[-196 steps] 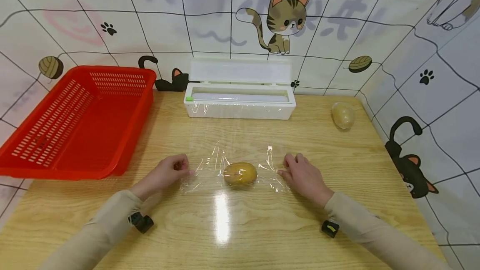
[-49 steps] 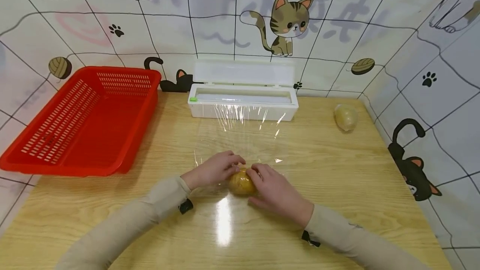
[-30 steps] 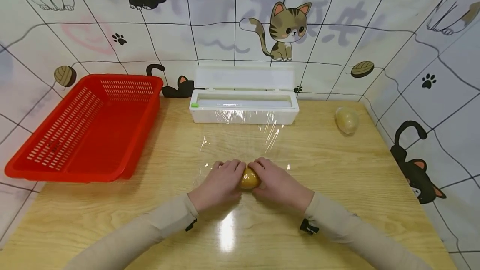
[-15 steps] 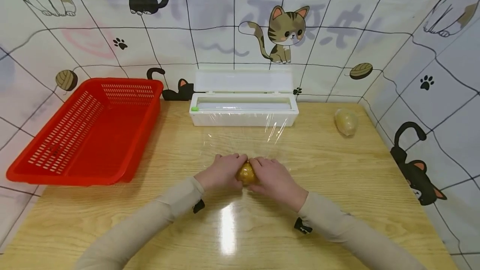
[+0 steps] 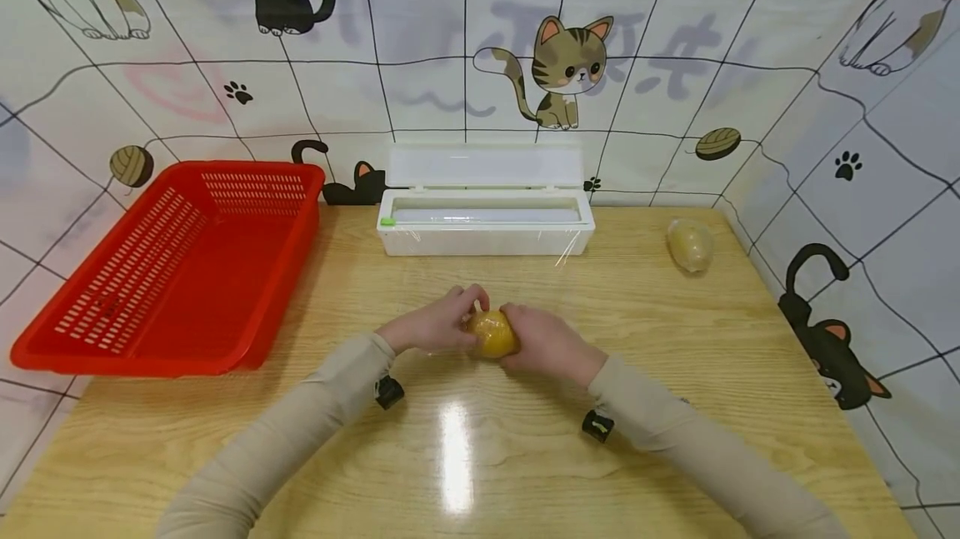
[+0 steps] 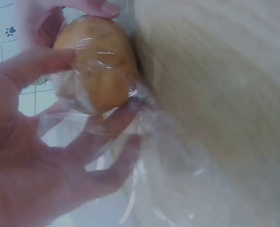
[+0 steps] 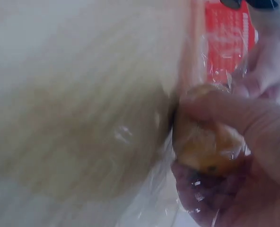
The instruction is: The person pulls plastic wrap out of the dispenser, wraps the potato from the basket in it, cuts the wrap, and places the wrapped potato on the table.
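Note:
A yellow potato (image 5: pixel 493 334) lies between both hands, wrapped in clear plastic wrap that creases and shines over its skin. My right hand (image 5: pixel 550 341) grips its right side; in the right wrist view the thumb (image 7: pixel 211 106) lies across the top and the fingers curl round beneath. At the other end is my left hand (image 5: pixel 438 324), its thumb (image 6: pixel 50 61) on the potato and its curled fingers against the wrap at the end. Loose plastic wrap (image 6: pixel 178 161) trails past these fingers. Behind stands a white wrap dispenser (image 5: pixel 486 239), lid up, with its roll inside.
An upright-sided red plastic basket (image 5: pixel 292 272) stands at the left with nothing in it. Another wrapped potato (image 5: pixel 690 246) sits at the back right of the wooden table (image 5: pixel 360 472). A cat-print covering (image 5: pixel 420 39) backs the table and continues along the right side.
The hands went from holding the film's sides apart to closing in on the potato and wrapping it. Lately the potato has shifted slightly toward the dispenser, and the left fingers have bent up at its end.

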A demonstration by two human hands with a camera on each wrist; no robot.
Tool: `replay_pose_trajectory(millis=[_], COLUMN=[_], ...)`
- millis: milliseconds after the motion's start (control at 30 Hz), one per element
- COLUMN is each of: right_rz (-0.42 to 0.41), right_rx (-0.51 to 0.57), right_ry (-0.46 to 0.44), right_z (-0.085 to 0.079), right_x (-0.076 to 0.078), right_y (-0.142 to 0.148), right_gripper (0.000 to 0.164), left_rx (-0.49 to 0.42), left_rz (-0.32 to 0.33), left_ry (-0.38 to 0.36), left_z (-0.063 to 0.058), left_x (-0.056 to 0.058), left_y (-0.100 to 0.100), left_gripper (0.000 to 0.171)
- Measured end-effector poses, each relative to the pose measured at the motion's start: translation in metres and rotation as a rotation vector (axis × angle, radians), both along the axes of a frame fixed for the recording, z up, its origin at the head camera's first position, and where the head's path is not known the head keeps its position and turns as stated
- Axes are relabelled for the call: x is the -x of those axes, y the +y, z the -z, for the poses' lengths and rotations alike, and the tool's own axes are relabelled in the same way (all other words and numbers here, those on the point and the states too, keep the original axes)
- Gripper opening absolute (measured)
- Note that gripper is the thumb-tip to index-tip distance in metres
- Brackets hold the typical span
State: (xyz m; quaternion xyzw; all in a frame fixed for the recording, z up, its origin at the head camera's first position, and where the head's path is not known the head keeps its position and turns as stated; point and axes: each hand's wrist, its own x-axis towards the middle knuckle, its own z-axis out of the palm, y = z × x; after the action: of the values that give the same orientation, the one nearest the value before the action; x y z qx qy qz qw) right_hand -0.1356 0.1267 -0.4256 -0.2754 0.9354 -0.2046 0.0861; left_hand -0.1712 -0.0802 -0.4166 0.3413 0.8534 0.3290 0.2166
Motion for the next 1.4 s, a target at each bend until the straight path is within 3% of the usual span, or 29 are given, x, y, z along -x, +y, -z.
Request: replay_pose_trajectory(millis=[133, 267, 367, 500, 600, 667, 833, 967, 1033, 1233, 1400], right_rz=[-0.010, -0.026, -0.030, -0.047, -0.063, -0.061, -0.028, -0.035, -0.042, -0.035, -0.054], right_rx=[0.064, 0.083, 0.033, -0.062, -0.109, -0.124, -0.128, -0.108, -0.099, -0.099, -0.066], right_ry=[-0.180, -0.267, -0.193, 0.045, 0.147, 0.160, 0.107, 0.059, 0.051, 0.034, 0.027], right_z=[-0.004, -0.005, -0.007, -0.012, -0.012, -0.010, -0.007, -0.005, -0.005, -0.006, -0.007], right_x=[0.015, 0.024, 0.023, 0.016, 0.012, 0.012, 0.015, 0.019, 0.021, 0.024, 0.028], right_y=[0.004, 0.010, 0.011, 0.009, 0.005, 0.003, 0.001, 0.003, 0.005, 0.007, 0.007], right_gripper=[0.053, 0.056, 0.070, 0.084, 0.080, 0.076, 0.073, 0.075, 0.076, 0.076, 0.076], left_rx=[0.081, 0.280, 0.413, 0.462, 0.448, 0.403, 0.201, 0.130, 0.144, 0.232, 0.272], left_rz=[0.024, -0.017, -0.043, -0.048, -0.049, -0.047, 0.004, 0.040, 0.025, -0.009, -0.015], left_ry=[0.146, 0.276, 0.335, 0.311, 0.267, 0.242, 0.132, 0.077, 0.132, 0.459, 0.523], left_z=[-0.005, -0.011, -0.013, -0.014, -0.012, -0.009, 0.003, 0.005, 0.003, -0.003, 0.003], left_x=[0.002, 0.001, 0.001, 0.005, 0.008, 0.010, 0.013, 0.011, 0.007, -0.004, -0.005], left_y=[0.003, 0.009, 0.012, 0.013, 0.011, 0.008, -0.004, -0.019, -0.023, -0.010, 0.006], left_gripper=[0.031, 0.032, 0.030, 0.032, 0.038, 0.041, 0.045, 0.054, 0.059, 0.058, 0.053])
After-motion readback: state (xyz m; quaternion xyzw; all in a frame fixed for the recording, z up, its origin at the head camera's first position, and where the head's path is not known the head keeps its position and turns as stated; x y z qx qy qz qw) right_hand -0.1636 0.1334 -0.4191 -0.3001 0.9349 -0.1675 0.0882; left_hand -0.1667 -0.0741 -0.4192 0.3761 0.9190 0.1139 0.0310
